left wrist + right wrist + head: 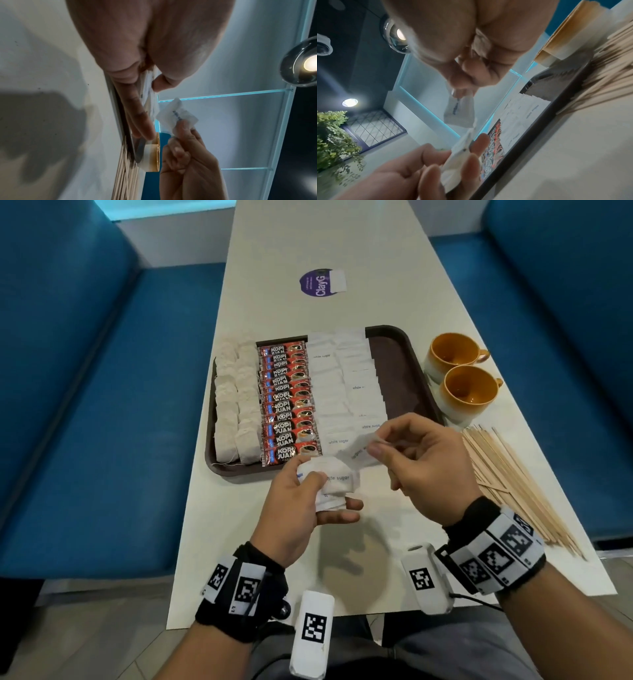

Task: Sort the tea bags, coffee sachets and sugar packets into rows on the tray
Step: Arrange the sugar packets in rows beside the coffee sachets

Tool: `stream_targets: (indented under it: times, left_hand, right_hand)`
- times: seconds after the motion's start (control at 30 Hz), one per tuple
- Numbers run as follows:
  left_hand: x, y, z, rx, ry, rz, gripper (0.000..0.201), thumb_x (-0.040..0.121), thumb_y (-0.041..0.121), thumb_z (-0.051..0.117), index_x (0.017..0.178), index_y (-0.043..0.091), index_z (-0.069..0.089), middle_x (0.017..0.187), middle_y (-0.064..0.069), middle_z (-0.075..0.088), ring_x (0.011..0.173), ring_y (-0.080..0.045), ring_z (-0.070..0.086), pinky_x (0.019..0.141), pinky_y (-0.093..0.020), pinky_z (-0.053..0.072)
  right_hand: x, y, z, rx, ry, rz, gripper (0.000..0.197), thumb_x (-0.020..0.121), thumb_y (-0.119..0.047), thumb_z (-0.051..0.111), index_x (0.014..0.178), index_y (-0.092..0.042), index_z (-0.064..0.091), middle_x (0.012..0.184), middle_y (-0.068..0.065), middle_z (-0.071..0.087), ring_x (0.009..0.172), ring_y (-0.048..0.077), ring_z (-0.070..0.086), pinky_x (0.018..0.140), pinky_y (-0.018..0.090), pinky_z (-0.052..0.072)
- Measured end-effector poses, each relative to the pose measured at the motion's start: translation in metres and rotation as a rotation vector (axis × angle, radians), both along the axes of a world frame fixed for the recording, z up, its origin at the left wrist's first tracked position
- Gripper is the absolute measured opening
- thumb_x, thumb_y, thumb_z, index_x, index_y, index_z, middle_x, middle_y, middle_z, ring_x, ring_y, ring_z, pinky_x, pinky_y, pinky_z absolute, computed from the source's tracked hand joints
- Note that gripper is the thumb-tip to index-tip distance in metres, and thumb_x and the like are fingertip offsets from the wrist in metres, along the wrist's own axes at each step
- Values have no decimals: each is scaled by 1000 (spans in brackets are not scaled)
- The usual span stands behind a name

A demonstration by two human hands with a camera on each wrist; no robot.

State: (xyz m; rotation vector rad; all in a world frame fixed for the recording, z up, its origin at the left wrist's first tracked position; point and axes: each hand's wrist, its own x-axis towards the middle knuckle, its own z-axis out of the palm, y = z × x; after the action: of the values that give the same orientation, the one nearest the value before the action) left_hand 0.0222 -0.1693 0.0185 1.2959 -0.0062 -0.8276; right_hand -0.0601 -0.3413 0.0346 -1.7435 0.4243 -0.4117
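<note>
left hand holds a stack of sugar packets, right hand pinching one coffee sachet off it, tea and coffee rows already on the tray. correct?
Not quite. The right hand pinches a white sugar packet, not a coffee sachet; the head view shows it, and the right wrist view agrees. The rest holds: the left hand holds the stack, and the tea bags and coffee sachets lie in rows on the tray.

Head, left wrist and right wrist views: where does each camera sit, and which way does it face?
Head: above, facing down at the brown plastic tray; both hands and forearms show.
Left wrist: under the left hand, facing up past its stack of white sugar packets.
Right wrist: under the right hand, facing its single white sugar packet.
All share both hands and that packet.
</note>
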Motion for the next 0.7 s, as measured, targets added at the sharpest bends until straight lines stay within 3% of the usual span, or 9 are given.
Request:
stream_targets:
  times: [0.1,0.17,0.27,0.37,0.47,0.57,0.7]
  left_hand:
    - [2,1,4,-42,44,-35,31,101,-5,35,124,6,53,94,-27,73,70,-47,71,53,-40,60]
    - [4,0,7,-81,82,-37,34,100,-2,32,124,7,55,98,-31,72,70,-48,70,51,-38,59]
    - [9,-2,12,-119,100,-20,30,106,13,34,126,6,55,104,-29,73,69,-46,70,52,-38,59]
    - [12,-5,13,-102,71,-50,19,104,10,46,121,9,54,100,-26,73,66,-42,71,52,-37,59]
    - [13,-7,10,-76,8,-68,29,97,-7,54,121,10,51,99,-23,74,67,-42,71,53,-36,59]
    - [13,-8,6,-74,-7,-47,36,94,-12,58,122,10,51,105,-24,74,76,-45,73,60,-40,62]
    - [13,-9,0,-81,5,4,43,88,-16,65,124,5,55,118,-22,71,88,-42,74,70,-47,64]
  right_hand:
    - [0,0,2,-78,-58,138,15,89,8,71,91,-7,72,99,-1,77,83,21,75,70,33,63]
    - [-1,-1,1,-253,-35,217,23,84,10,73,87,-13,75,117,-8,73,100,13,72,80,26,61]
    - [-1,-8,-2,-445,40,285,25,80,2,80,82,-22,77,129,-13,63,95,9,69,80,23,58]
    - [-1,-14,-5,-487,82,291,23,80,-3,83,81,-26,78,121,-11,61,89,13,64,79,24,55]
    - [-2,-17,-6,-471,101,312,27,82,1,79,83,-26,80,104,-12,66,89,11,65,78,24,55]
    - [-3,-21,-7,-432,116,263,33,84,6,65,86,-25,78,91,-11,72,86,11,69,76,30,58]
    - [3,-20,-5,-168,147,165,20,91,-10,74,104,-24,67,89,-3,75,82,19,73,69,36,63]
